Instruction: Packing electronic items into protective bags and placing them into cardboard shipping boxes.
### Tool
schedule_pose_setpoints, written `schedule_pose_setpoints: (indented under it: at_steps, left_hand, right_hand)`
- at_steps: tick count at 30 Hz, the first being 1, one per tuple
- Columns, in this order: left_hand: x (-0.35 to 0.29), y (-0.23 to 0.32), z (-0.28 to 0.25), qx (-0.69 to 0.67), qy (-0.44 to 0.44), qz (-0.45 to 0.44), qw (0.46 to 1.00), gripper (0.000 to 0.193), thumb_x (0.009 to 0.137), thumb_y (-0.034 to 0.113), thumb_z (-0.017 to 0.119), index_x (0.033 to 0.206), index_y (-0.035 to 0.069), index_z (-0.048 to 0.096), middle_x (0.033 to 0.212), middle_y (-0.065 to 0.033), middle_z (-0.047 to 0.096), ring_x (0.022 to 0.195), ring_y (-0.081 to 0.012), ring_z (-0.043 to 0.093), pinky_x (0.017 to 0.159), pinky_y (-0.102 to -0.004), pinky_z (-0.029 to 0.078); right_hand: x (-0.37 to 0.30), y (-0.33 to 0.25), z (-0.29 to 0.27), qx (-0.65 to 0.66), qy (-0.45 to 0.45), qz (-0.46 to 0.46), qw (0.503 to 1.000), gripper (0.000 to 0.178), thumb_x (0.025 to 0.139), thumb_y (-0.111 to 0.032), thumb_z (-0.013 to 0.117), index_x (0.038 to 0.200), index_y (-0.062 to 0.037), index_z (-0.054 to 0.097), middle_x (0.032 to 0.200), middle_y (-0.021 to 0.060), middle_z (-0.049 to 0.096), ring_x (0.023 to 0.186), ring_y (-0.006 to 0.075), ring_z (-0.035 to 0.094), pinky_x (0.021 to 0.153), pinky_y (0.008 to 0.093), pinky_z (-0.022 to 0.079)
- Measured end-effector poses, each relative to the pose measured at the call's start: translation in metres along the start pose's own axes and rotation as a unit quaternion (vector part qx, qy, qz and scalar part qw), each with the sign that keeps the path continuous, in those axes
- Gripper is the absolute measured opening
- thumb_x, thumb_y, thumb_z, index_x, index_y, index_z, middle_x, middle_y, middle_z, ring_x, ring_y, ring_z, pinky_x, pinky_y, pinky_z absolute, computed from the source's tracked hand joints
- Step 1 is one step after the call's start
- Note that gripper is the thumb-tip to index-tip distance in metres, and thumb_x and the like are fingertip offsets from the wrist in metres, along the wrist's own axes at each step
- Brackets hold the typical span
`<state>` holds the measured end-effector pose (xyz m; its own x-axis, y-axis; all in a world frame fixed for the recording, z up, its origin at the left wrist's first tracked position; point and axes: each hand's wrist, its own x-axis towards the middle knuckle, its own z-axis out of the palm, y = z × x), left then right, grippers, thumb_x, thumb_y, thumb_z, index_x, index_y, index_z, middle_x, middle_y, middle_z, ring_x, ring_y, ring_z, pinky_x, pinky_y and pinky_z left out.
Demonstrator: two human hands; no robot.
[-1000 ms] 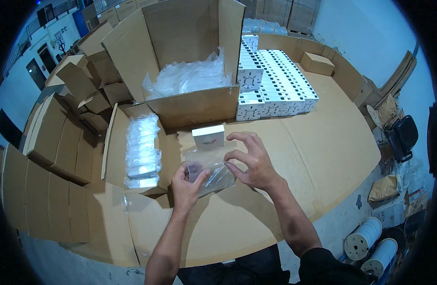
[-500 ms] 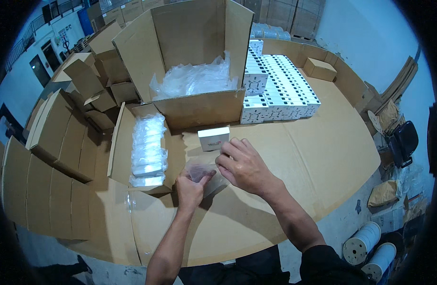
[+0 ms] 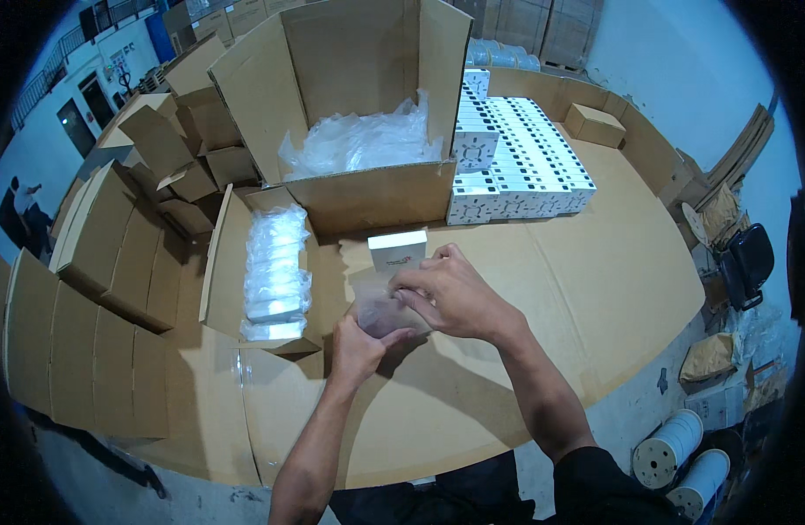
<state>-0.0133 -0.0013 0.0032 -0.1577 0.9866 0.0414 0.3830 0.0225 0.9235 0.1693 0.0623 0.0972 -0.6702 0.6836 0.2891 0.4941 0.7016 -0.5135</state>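
A clear plastic bag [image 3: 374, 304] is stretched between my two hands above the cardboard-covered table. My left hand [image 3: 360, 347] grips its lower side, thumb pressed against the film. Fingers and thumb of my right hand [image 3: 459, 297] pinch the bag at its right side. Just beyond, a small white box [image 3: 398, 251] stands upright on the table, its right edge partly behind my right hand. To the left, an open carton [image 3: 215, 280] holds a row of white boxes wrapped in clear plastic [image 3: 276, 276].
Behind stands a large open carton [image 3: 372, 203] with a heap of clear bags [image 3: 367, 140]. Stacked white boxes [image 3: 542, 157] fill the back right, near a small brown box [image 3: 594, 125]. Closed cartons [image 3: 78, 350] line the left. A person [image 3: 30, 214] is at far left.
My right hand has come down onto the bag and now pinches it. The bag is spread wider and sits higher. A person has come into sight at far left.
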Motion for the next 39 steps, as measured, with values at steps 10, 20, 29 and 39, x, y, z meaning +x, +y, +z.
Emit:
schedule_pose_setpoints:
  at_steps: [10, 20, 29, 39]
  left_hand:
    - [-0.002, 0.009, -0.002, -0.058, -0.045, -0.024, 0.997, 0.057, 0.069, 0.011, 0.091, 0.119, 0.001, 0.065, 0.109, -0.0119, 0.072, 0.1, -0.0186, 0.069, 0.086, -0.0343, 0.056]
    - [-0.002, -0.011, 0.004, -0.158, -0.061, -0.003, 0.986, 0.054, 0.074, 0.003, 0.085, 0.123, 0.002, 0.063, 0.109, -0.009, 0.071, 0.101, -0.0169, 0.068, 0.088, -0.0333, 0.056]
    - [0.001, -0.014, 0.008, -0.105, -0.052, -0.014, 0.993, 0.046, 0.076, 0.006, 0.086, 0.118, 0.003, 0.067, 0.105, -0.0082, 0.073, 0.097, -0.0162, 0.069, 0.087, -0.0334, 0.056]
    - [0.003, -0.003, 0.001, -0.173, -0.082, -0.091, 0.977, 0.031, 0.081, 0.008, 0.083, 0.107, 0.0, 0.068, 0.098, -0.0091, 0.074, 0.075, -0.0115, 0.068, 0.064, -0.026, 0.056]
  right_hand:
    - [-0.003, 0.019, 0.009, 0.005, 0.01, -0.069, 0.998, 0.026, 0.09, -0.027, 0.069, 0.112, -0.0165, 0.074, 0.102, 0.0074, 0.075, 0.102, 0.0231, 0.067, 0.117, 0.049, 0.027]
    - [-0.005, 0.02, 0.008, 0.132, -0.038, -0.058, 0.989, 0.031, 0.086, -0.017, 0.066, 0.115, -0.0215, 0.076, 0.109, 0.0033, 0.074, 0.108, 0.0226, 0.064, 0.123, 0.0585, 0.016]
    - [-0.004, 0.021, 0.011, 0.159, 0.06, -0.021, 0.985, 0.015, 0.087, -0.013, 0.068, 0.099, -0.009, 0.076, 0.085, 0.0064, 0.071, 0.09, 0.0206, 0.064, 0.115, 0.0484, 0.033]
    - [0.0, 0.081, 0.035, 0.413, 0.266, 0.04, 0.87, 0.031, 0.095, -0.004, 0.057, 0.126, -0.0044, 0.063, 0.122, 0.006, 0.064, 0.109, 0.0151, 0.058, 0.095, 0.0293, 0.047]
